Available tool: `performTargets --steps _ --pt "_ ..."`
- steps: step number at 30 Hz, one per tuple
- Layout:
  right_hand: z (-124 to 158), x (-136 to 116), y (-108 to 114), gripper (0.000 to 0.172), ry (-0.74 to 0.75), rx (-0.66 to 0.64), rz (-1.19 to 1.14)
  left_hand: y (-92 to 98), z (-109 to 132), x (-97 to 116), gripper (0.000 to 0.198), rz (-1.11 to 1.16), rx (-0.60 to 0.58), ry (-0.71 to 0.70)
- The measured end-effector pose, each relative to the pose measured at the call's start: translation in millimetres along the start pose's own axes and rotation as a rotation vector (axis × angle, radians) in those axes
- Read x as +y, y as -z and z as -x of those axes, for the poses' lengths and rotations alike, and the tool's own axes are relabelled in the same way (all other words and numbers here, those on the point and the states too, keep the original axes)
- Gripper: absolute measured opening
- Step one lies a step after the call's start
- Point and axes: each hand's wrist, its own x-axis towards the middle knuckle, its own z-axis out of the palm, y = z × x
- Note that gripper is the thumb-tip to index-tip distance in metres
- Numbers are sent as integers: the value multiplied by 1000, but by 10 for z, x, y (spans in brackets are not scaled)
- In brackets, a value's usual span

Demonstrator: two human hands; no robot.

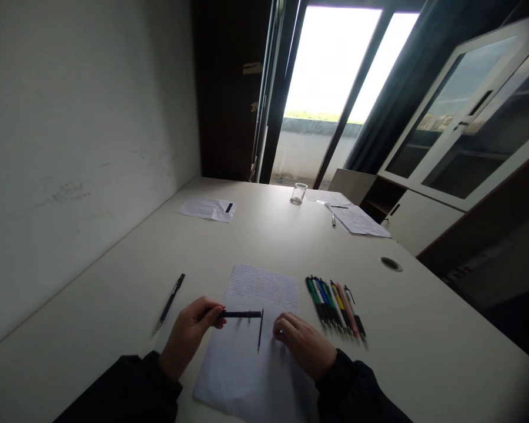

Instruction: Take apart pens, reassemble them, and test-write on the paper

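You're holding the black barrel (242, 314) in your left hand (197, 326), thumb and fingers pinching one end, the other end pointing right over the sheet (229, 364). A thin rod (260, 332), probably a refill, is showing crosswise at the barrel's free end; can't tell if they're touching. Your right hand (303, 342) is curling its fingers over the sheet's right side; can't tell if it's gripping anything. Progress, judging from this: pen is looking partway apart, rod sitting outside the barrel, the two not joined. Pen row (335, 305) on the right and loose pen (171, 301) on the left are lying whole-looking, unhandled. Room: bare table (264, 247) is stretching ahead of the sheet towards the cup (298, 194). Sideways is tighter: loose pen is lying just beside your left hand, pen row near your right. Wall (92, 117) is bordering the table's left edge; right edge is running past the cable hole (391, 264).
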Motion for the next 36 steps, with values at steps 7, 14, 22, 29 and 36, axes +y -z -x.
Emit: performTargets --steps 7,14,22,29,36 --pt "-3 34 22 24 -11 109 -75 8 -13 -9 21 18 5 0" --pt "-11 44 56 17 -59 213 76 10 -10 -22 21 17 8 6" --pt "-31 85 56 8 -190 303 -137 19 0 -31 21 28 1 16" --pt "-71 53 -7 12 -317 261 -439 7 -17 -31 22 34 14 25" --pt "-116 10 -41 20 -284 281 -419 9 -16 -42 22 29 2 11"
